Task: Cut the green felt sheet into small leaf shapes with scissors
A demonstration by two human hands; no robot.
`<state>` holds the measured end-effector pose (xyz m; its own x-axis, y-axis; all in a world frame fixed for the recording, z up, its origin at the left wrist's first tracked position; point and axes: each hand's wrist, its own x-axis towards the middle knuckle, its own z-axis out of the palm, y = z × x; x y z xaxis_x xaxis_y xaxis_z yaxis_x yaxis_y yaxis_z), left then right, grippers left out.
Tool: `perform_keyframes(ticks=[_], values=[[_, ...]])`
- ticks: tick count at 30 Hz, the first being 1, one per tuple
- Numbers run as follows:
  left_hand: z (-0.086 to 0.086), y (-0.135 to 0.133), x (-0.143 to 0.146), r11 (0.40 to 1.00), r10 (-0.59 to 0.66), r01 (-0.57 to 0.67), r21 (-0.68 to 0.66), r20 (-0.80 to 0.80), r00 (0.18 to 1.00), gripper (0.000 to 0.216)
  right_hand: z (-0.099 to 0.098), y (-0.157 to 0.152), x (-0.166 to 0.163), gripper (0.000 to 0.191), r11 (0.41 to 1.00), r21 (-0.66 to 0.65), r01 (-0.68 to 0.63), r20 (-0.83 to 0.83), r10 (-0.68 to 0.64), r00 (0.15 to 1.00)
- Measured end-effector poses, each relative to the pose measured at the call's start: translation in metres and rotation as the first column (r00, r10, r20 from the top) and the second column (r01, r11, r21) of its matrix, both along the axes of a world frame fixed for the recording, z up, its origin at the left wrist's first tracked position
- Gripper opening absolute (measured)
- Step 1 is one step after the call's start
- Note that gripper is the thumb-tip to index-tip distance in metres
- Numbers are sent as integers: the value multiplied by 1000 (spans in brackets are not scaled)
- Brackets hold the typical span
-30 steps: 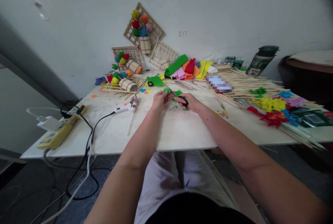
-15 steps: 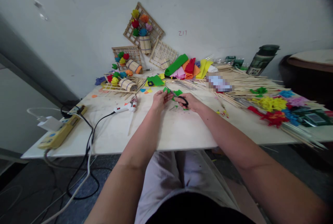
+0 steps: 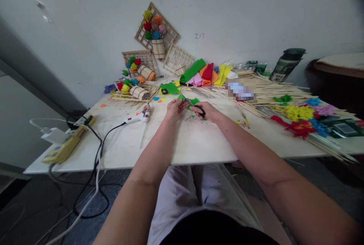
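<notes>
My left hand [image 3: 174,109] is closed, pinching a small piece of green paper [image 3: 181,97] above the white table. In my right hand [image 3: 209,112] is a pair of black-handled scissors [image 3: 202,112], its fingers in the loops. The blades point up and left and lie against the green piece; whether they are parted I cannot tell. More green scraps [image 3: 194,101] lie on the table just behind and below the scissors. Behind my hands a larger green sheet [image 3: 170,88] rests beside another dark handle loop [image 3: 164,91].
A glue gun [image 3: 139,117] lies left of my hands, its cord running to a yellow power strip [image 3: 68,142]. Stick lattices with paper flowers [image 3: 157,29] stand against the wall. Rolled coloured sheets [image 3: 193,71], wooden sticks [image 3: 273,91], yellow tufts [image 3: 295,113] and a bottle [image 3: 287,65] are at right.
Both hands stay in nearly the same place, with the scissors still at the green piece. Only slight shifts of the fingers and scissors show.
</notes>
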<state>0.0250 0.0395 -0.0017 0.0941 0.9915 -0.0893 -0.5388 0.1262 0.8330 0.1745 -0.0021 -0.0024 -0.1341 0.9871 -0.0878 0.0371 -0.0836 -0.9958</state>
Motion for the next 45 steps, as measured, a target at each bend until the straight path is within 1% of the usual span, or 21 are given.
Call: perform_keyframes(ticks=[8,19,27,38,45], values=[[3,-3,0,1000,-24,23,-7,-31,999,23,5,-5,0,18,1000,-5,-12,-13,12,1000],[-1,-2,3,998,-62,63,8,-62,996,21,-2,2,5,16,1000,19,-24,-8,24,1000],[0,-3,1,997,-71,73,22,-76,995,19,-2,3,5,16,1000,29,-11,8,11,1000],[0,-2,1,998,-59,61,16,-69,996,19,-1,1,3,19,1000,18,-1,13,1,1000],[2,-3,1,999,-37,37,-5,-45,998,19,-2,2,2,17,1000,4,-5,-28,5,1000]])
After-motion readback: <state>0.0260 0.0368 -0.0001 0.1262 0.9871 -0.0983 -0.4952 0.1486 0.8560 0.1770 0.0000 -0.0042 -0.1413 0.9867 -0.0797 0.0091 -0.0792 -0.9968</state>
